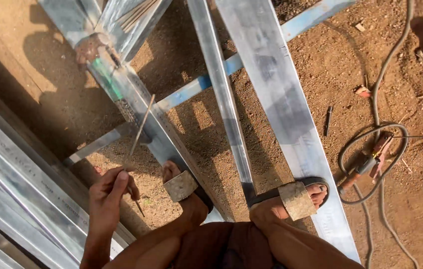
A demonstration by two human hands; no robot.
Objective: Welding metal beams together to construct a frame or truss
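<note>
The person crouches over a frame of long metal bars [276, 99] laid crosswise on the dirt ground [331, 60], one sandalled foot [184, 187] planted on the narrower bar and the other [298, 199] on the wide one at the right. The left hand [108, 197] is low at the near left, fingers pinched around a thin welding rod [141, 124] close to its lower end; the rod slants up and away, its far tip ending over the joint where the bars cross. The right hand does not show, so I cannot tell what it is doing. The rod looks light and stiff but slender, likely to flex or snap its coating if levered, so a hold nearer the middle would steady it better than the tail grip it has now. The bars look rigid, smooth and heavy enough to stay put under the feet. At the far left a bundle of spare rods [134, 12] lies on another bar. To the right a grey cable [386, 65] loops across the soil to a rod holder clamp [371, 162], well apart from the hand, with a stack of metal channels [12, 189] along the near left edge.
</note>
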